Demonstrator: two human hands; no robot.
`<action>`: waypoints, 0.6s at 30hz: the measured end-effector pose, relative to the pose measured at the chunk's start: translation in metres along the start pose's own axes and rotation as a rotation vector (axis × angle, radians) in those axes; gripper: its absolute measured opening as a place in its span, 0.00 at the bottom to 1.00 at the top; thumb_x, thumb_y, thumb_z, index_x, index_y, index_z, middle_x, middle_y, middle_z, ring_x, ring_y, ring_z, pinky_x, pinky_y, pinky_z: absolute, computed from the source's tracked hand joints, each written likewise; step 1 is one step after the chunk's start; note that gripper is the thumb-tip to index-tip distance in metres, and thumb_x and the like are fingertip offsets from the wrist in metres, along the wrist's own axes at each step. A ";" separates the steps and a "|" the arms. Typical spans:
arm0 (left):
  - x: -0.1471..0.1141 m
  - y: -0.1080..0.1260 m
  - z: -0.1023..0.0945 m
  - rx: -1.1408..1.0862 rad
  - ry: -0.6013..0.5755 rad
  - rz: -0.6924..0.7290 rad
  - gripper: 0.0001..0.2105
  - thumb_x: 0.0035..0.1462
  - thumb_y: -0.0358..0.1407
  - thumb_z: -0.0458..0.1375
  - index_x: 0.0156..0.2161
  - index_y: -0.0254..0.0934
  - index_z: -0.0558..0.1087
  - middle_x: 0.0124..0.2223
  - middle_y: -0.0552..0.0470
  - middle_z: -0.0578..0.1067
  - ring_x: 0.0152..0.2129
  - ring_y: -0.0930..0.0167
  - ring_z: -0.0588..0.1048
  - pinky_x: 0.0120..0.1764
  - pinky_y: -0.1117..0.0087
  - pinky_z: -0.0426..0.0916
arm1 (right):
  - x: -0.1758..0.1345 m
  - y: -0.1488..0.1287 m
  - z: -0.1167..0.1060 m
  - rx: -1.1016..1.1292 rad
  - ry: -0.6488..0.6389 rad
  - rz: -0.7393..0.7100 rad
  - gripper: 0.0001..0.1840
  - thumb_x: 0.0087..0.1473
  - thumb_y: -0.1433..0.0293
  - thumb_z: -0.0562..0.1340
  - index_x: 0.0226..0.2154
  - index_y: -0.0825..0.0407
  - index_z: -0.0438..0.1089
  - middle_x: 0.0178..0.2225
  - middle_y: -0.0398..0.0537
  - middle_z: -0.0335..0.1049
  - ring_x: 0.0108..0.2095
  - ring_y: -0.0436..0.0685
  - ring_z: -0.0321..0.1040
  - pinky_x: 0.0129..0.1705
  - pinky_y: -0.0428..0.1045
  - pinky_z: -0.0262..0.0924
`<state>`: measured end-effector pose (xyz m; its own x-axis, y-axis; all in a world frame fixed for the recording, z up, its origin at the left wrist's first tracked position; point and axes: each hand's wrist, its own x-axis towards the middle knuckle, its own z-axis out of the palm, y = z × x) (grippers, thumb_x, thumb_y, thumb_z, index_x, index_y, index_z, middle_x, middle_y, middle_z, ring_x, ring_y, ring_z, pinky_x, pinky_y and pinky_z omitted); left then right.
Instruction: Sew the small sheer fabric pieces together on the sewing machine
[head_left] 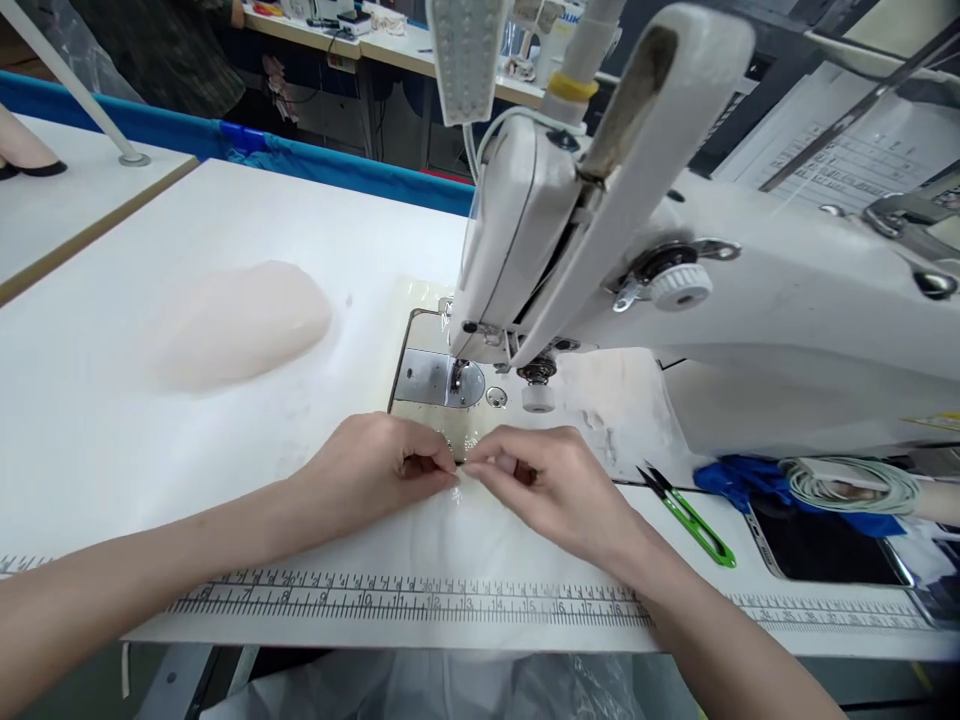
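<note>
In front of the sewing machine's needle, my left hand (382, 465) and my right hand (555, 480) meet almost fingertip to fingertip. Each pinches with thumb and forefinger; whatever is between the fingertips is too small or too pale to make out. Just beyond them lie the metal needle plate (431, 378) and the presser foot (458, 375) of the white sewing machine (525, 200). A pale pink, rounded piece of thin fabric (262, 315) rests on the white table to the left of the machine.
Green-handled thread snips (697, 525) lie right of my right hand, beside a phone (829, 540) and a coil of pale cord (847, 487). A ruler strip (420, 600) runs along the table's front edge. A blue cloth border (337, 170) edges the back; a person (157, 50) stands beyond.
</note>
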<state>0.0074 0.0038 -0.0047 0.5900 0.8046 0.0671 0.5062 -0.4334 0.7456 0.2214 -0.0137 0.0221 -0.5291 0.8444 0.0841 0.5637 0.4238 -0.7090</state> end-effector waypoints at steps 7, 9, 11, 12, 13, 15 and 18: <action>0.002 -0.010 0.009 0.573 0.282 0.273 0.06 0.60 0.34 0.60 0.42 0.37 0.74 0.40 0.51 0.78 0.36 0.66 0.73 0.37 0.63 0.63 | 0.018 0.025 0.026 -0.288 0.170 0.083 0.09 0.60 0.72 0.58 0.36 0.49 0.75 0.24 0.39 0.72 0.23 0.47 0.65 0.27 0.44 0.54; 0.000 -0.008 0.010 0.703 0.339 0.408 0.05 0.61 0.30 0.58 0.42 0.37 0.74 0.42 0.51 0.78 0.38 0.66 0.73 0.39 0.63 0.63 | 0.021 0.029 0.029 -0.360 0.171 0.069 0.10 0.61 0.71 0.57 0.36 0.49 0.75 0.26 0.41 0.74 0.25 0.48 0.67 0.27 0.44 0.53; -0.004 -0.005 0.011 0.829 0.368 0.519 0.08 0.61 0.25 0.57 0.42 0.36 0.75 0.45 0.52 0.79 0.40 0.66 0.74 0.40 0.62 0.62 | 0.022 0.031 0.030 -0.468 0.184 0.035 0.11 0.62 0.70 0.56 0.35 0.49 0.75 0.29 0.42 0.75 0.25 0.48 0.67 0.23 0.44 0.50; -0.006 -0.004 0.012 0.883 0.366 0.544 0.10 0.60 0.23 0.56 0.43 0.36 0.76 0.47 0.52 0.79 0.41 0.66 0.74 0.41 0.62 0.62 | 0.022 0.032 0.030 -0.545 0.197 0.009 0.11 0.63 0.70 0.56 0.35 0.50 0.75 0.30 0.43 0.75 0.24 0.48 0.66 0.21 0.44 0.47; -0.008 -0.003 0.013 0.924 0.353 0.547 0.12 0.60 0.21 0.55 0.44 0.35 0.75 0.48 0.51 0.79 0.42 0.66 0.74 0.42 0.61 0.62 | 0.022 0.033 0.030 -0.633 0.217 -0.026 0.12 0.63 0.71 0.55 0.36 0.50 0.75 0.30 0.43 0.75 0.22 0.47 0.64 0.20 0.45 0.45; -0.009 -0.004 0.014 0.954 0.320 0.514 0.13 0.61 0.21 0.54 0.48 0.34 0.74 0.52 0.50 0.77 0.45 0.66 0.73 0.43 0.61 0.62 | 0.020 0.034 0.028 -0.801 0.279 -0.125 0.12 0.62 0.74 0.55 0.38 0.50 0.75 0.31 0.43 0.76 0.19 0.45 0.59 0.19 0.47 0.42; -0.006 -0.007 0.014 0.901 0.308 0.461 0.13 0.63 0.24 0.54 0.50 0.35 0.73 0.52 0.52 0.77 0.47 0.66 0.74 0.43 0.61 0.61 | 0.015 0.031 0.026 -0.900 0.413 -0.285 0.14 0.59 0.78 0.57 0.41 0.50 0.75 0.32 0.41 0.78 0.20 0.45 0.59 0.21 0.46 0.48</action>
<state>0.0088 -0.0035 -0.0198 0.7231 0.4986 0.4780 0.6278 -0.7631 -0.1536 0.2146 0.0042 -0.0170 -0.5537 0.6490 0.5217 0.8079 0.5705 0.1478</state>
